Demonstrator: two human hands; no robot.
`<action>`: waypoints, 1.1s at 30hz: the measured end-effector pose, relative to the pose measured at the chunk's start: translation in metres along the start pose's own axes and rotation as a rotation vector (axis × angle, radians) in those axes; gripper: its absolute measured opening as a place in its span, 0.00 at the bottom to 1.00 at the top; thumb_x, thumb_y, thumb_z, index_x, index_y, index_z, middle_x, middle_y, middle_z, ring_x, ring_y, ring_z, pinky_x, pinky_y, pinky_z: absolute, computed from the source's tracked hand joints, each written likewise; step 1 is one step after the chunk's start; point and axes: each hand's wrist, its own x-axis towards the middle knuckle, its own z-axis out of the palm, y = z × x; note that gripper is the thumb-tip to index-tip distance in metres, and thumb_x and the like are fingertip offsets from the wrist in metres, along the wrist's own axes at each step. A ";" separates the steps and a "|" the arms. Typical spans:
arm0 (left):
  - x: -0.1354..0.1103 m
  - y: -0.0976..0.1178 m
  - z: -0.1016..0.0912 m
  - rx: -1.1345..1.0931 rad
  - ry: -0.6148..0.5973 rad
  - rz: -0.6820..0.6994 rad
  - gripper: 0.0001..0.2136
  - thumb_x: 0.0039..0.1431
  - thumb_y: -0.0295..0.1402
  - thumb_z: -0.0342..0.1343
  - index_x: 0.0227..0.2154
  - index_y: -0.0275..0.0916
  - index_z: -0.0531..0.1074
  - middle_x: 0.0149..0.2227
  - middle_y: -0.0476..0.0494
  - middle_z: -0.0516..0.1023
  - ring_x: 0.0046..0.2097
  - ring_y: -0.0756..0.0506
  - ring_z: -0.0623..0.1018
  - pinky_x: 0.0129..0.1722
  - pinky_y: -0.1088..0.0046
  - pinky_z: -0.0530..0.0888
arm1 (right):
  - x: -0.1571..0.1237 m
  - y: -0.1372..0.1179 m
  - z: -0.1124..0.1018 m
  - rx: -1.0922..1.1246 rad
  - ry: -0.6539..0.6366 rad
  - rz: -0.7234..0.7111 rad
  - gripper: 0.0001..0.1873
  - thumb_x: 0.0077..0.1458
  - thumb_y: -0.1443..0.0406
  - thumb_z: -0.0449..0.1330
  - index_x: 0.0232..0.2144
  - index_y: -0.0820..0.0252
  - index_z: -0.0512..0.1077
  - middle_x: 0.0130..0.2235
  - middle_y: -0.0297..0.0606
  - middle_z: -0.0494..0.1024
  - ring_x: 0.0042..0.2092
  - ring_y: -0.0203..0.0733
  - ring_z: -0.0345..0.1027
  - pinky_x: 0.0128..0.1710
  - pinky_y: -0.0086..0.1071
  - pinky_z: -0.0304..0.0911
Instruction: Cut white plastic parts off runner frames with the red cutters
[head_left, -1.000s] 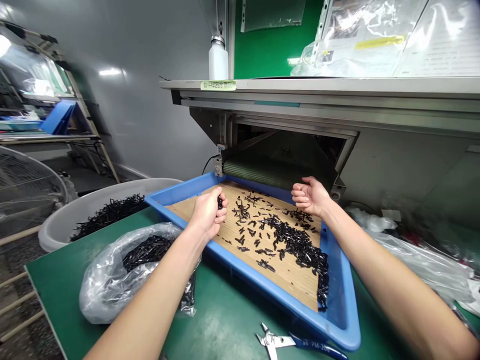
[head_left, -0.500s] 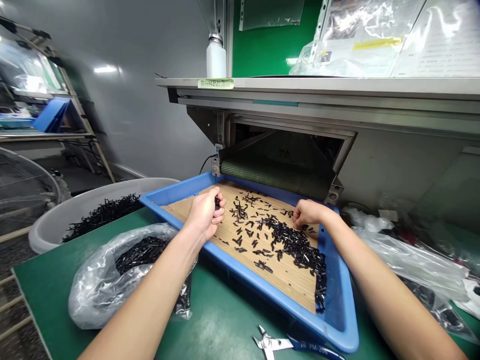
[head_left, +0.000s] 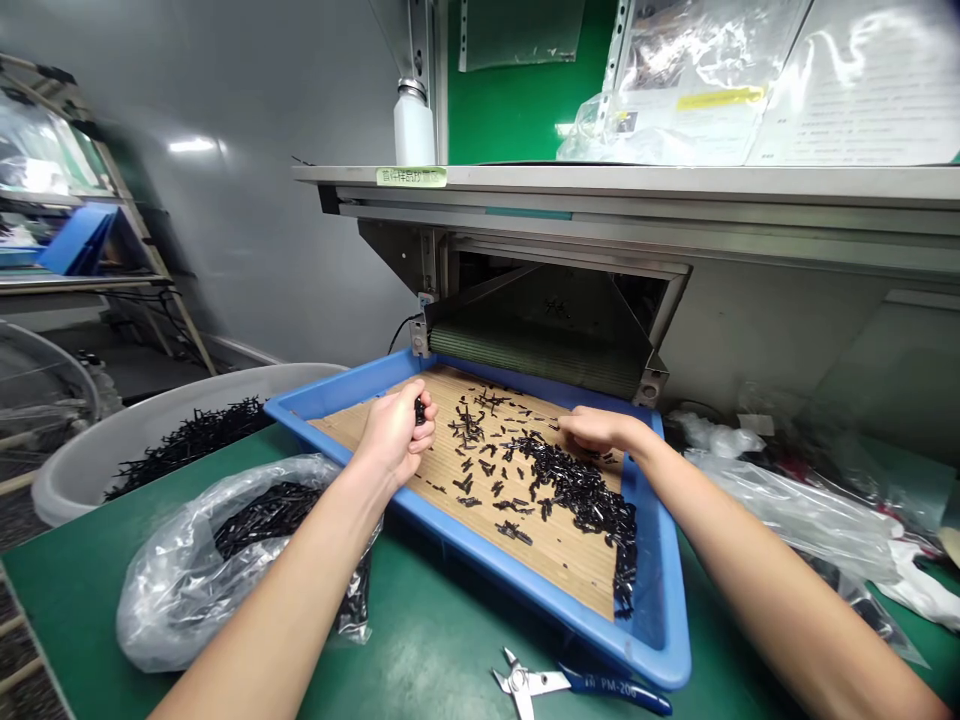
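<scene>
Left hand (head_left: 386,435) curled tight on small black pieces (head_left: 420,410), right hand (head_left: 600,430) loosely open just beside the loose pile (head_left: 577,490) in the blue tray (head_left: 480,585); a slack grip could drop pieces back.

Head-worn view — forward and down, onto the tray (head_left: 658,590)

Blue grip of side cutters (head_left: 609,686): letters "PM-20", last digit blurry. Green label (head_left: 411,177) on shelf edge (head_left: 600,181): Chinese writing, too small to read for sure. Papers in clear plastic sleeve (head_left: 855,90): small print, yellow strip, too small to read.
</scene>
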 end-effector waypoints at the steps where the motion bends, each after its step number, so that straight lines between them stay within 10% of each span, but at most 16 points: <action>1: 0.000 0.000 0.000 0.002 -0.001 0.002 0.10 0.62 0.31 0.52 0.25 0.37 0.62 0.20 0.52 0.63 0.14 0.58 0.55 0.10 0.85 0.48 | 0.000 0.001 -0.001 0.093 -0.017 -0.023 0.24 0.67 0.50 0.52 0.25 0.60 0.61 0.21 0.24 0.55 0.20 0.29 0.45 0.19 0.25 0.48; 10: 0.004 -0.002 -0.004 0.006 -0.009 0.009 0.10 0.62 0.32 0.53 0.25 0.37 0.62 0.20 0.52 0.64 0.15 0.58 0.56 0.11 0.84 0.47 | -0.001 0.005 -0.020 0.509 -0.045 -0.249 0.20 0.66 0.52 0.45 0.26 0.56 0.52 0.23 0.23 0.43 0.20 0.29 0.34 0.17 0.25 0.39; 22: -0.001 0.000 0.000 0.007 0.002 -0.001 0.10 0.62 0.31 0.52 0.25 0.37 0.62 0.20 0.52 0.63 0.14 0.58 0.55 0.10 0.85 0.48 | 0.006 0.008 0.005 -0.019 0.052 -0.104 0.17 0.65 0.57 0.59 0.30 0.64 0.71 0.27 0.30 0.70 0.27 0.33 0.64 0.31 0.29 0.64; 33: 0.002 -0.001 -0.002 0.005 -0.001 -0.001 0.10 0.61 0.32 0.53 0.25 0.37 0.62 0.20 0.52 0.64 0.14 0.58 0.56 0.11 0.85 0.48 | 0.004 0.005 0.004 -0.103 0.061 -0.145 0.18 0.66 0.56 0.58 0.31 0.64 0.72 0.28 0.31 0.72 0.29 0.35 0.66 0.34 0.31 0.66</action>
